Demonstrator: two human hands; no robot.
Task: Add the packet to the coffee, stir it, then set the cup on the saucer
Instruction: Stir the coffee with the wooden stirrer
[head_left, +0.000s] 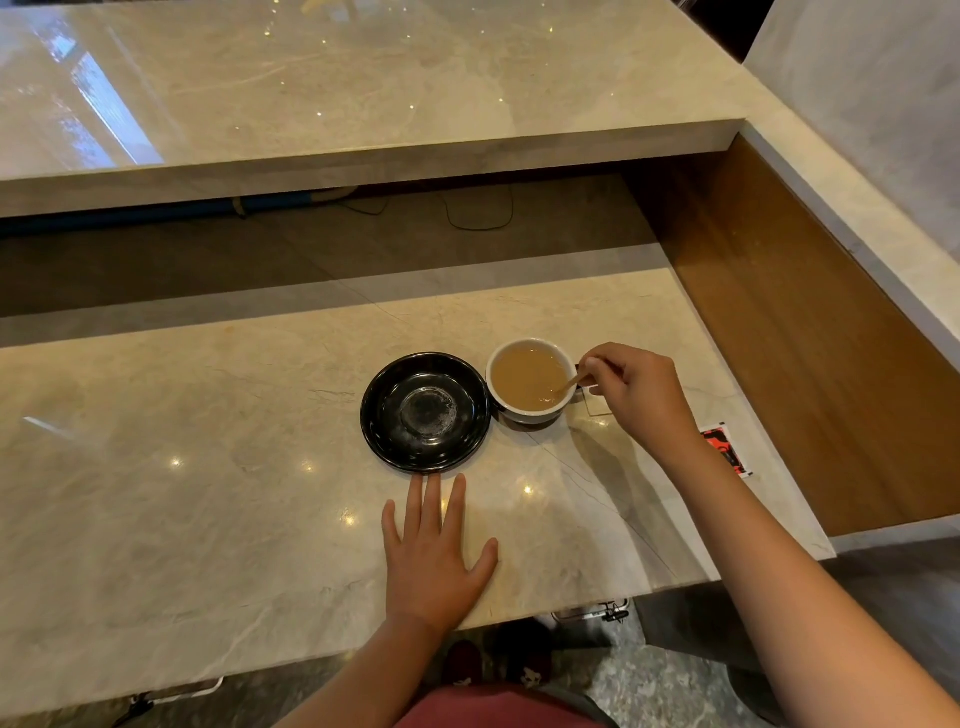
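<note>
**Stirring the coffee, cup off the saucer**

The right hand (641, 395) reaches in from the right, and its fingers (597, 366) are pinched closed on the upper end of a thin wooden stirrer (569, 385). From the fingers the stirrer slants down and to the left, its lower end dipped in the light brown coffee (527, 375). The white cup (530, 382) holding the coffee stands on the marble surface (208, 467), immediately left of those fingers.

The black saucer (426, 411) lies bare on the surface just left of the cup, rims nearly touching. The left hand (439, 558) rests flat on the surface, its fingers (432, 501) spread open and gripping nothing; the fingertips lie just short of the saucer's near rim.

A red, black and white packet (724, 449) lies on the surface behind the right wrist, away from the fingers, near the surface's right edge.
</note>
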